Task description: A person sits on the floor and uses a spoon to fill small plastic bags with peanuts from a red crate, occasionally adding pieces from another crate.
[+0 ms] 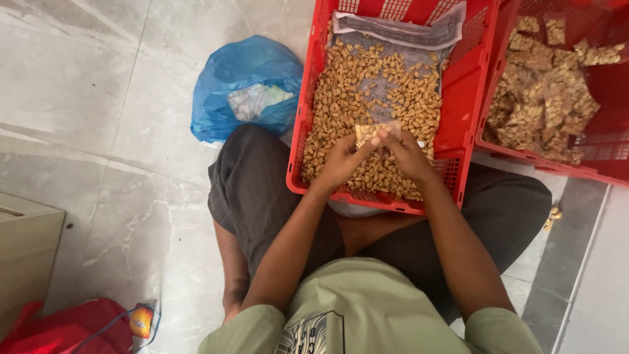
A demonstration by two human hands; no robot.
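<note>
Two hands: both meet at the centre of the frame, over the lower half of a red crate.
Left hand: fingers curled in, pinching the near edge of a small clear packet of nuts.
Right hand: fingers closed on the same packet from the other side, thumb and fingertips on its top edge.
Small clear packet: held just above the loose nuts, between the two hands, partly hidden by the fingers.
How it likely handles: light, soft and crinkly; the thin film looks slippery and the nuts inside shift, so a hold at the film's edges or the top seam seems safest, not a squeeze on the filling.
Red crate: lined with printed paper and filled with loose pale brown nuts; it rests against the person's lap.
Second red crate: upper right of the frame, touching the first, holding a heap of filled packets.
Blue plastic bag: on the tiled floor, just left of the first crate.
Red bag: lower left of the frame.
</note>
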